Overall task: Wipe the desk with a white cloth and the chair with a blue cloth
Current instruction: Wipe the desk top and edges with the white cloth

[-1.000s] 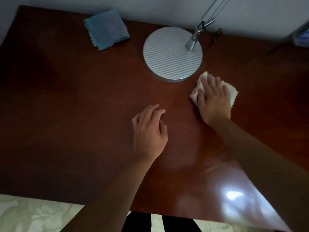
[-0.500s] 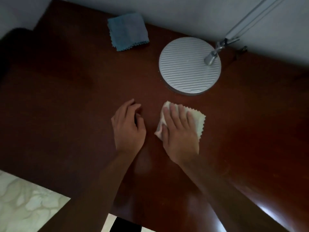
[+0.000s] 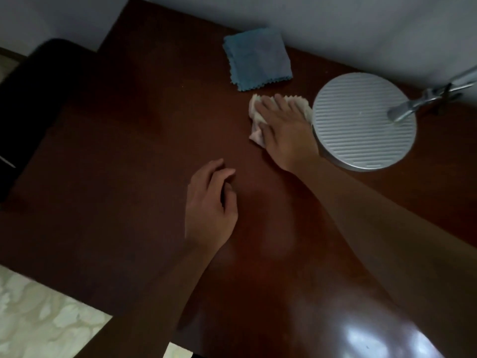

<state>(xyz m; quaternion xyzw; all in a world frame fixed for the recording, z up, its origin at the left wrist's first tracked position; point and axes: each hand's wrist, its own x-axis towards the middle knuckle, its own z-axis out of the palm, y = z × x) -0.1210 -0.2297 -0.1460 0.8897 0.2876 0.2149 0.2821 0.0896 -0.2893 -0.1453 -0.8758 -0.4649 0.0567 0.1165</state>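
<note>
right hand (image 3: 286,133) flat on white cloth (image 3: 255,117), lamp base (image 3: 364,122) alongside, blue cloth (image 3: 258,60) beyond, left hand (image 3: 209,208) relaxed

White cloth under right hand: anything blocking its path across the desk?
Yes. The round ribbed silver lamp base sits right beside the crumpled white cloth on its right; the folded blue cloth lies just beyond it toward the wall. Nothing visible blocks leftward.

Head view, looking steeply down, close over desk (image 3: 116,177)
</note>
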